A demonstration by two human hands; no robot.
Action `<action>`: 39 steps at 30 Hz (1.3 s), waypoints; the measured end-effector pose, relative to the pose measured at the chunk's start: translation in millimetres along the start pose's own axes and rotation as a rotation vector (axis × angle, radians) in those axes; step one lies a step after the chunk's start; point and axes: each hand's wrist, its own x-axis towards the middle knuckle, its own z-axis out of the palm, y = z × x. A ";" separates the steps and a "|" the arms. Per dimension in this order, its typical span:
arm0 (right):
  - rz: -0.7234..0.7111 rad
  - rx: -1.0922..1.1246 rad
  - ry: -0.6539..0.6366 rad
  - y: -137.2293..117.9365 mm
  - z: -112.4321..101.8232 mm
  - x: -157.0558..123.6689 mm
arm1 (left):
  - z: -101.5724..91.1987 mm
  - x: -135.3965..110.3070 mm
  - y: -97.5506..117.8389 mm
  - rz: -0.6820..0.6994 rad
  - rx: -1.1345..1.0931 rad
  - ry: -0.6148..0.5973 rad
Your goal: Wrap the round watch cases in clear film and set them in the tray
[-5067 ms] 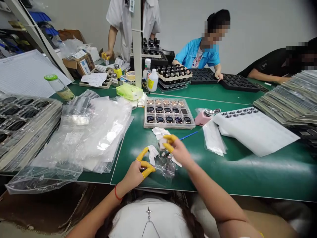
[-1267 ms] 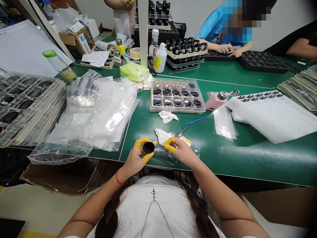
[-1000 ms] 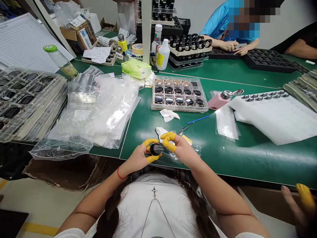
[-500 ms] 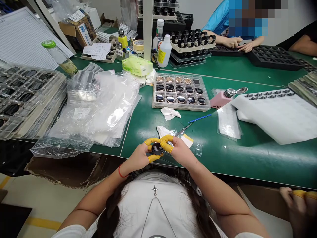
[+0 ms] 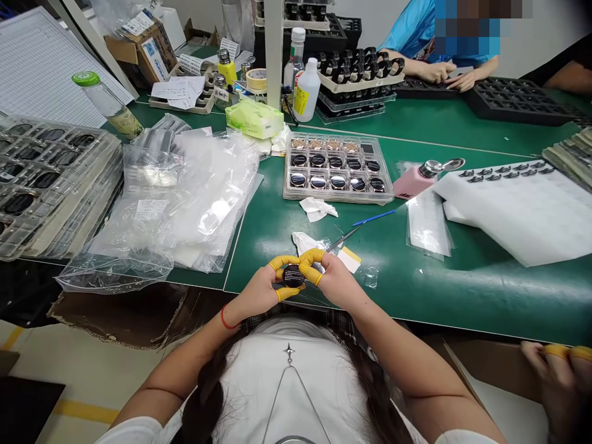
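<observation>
A small round black disc-shaped part (image 5: 293, 275) is pinched between both my hands at the near edge of the green table (image 5: 462, 283). My left hand (image 5: 261, 288) grips its left and lower side with yellow-capped thumb and fingers. My right hand (image 5: 333, 280) closes on its right side, yellow-capped fingertips curled over the top. Just beyond my hands lie a white wipe (image 5: 303, 242), tweezers (image 5: 345, 237) and a small clear plastic bag (image 5: 370, 277).
A clear tray of round parts (image 5: 337, 169) sits ahead, a pink dispenser bottle (image 5: 419, 179) and white foam sheet (image 5: 513, 213) to its right. Plastic bags (image 5: 185, 197) and stacked trays (image 5: 46, 179) fill the left. Other people work across the table; another person's hand (image 5: 559, 376) appears bottom right.
My hands have come together: the right hand left the plastic bag and closed on the black disc that the left hand held alone. Another person's hand entered at the bottom right.
</observation>
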 end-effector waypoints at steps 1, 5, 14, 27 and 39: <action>-0.001 0.009 -0.008 -0.1 -0.4 0.2 | -0.1 0.1 0.1 -0.003 0.000 0.001; 0.015 0.052 -0.046 -0.4 -2.4 0.8 | -0.5 0.3 0.4 -0.016 0.002 -0.007; 0.026 0.129 -0.090 0.9 -4.7 2.0 | -0.7 0.9 -0.6 -0.020 0.008 -0.010; 0.003 -0.038 0.003 0.1 -2.3 -1.0 | 1.2 0.8 0.8 -0.029 -0.007 -0.013; -0.121 -0.932 0.274 23.0 -40.7 -16.2 | -2.7 9.6 -10.0 -0.088 -0.052 -0.006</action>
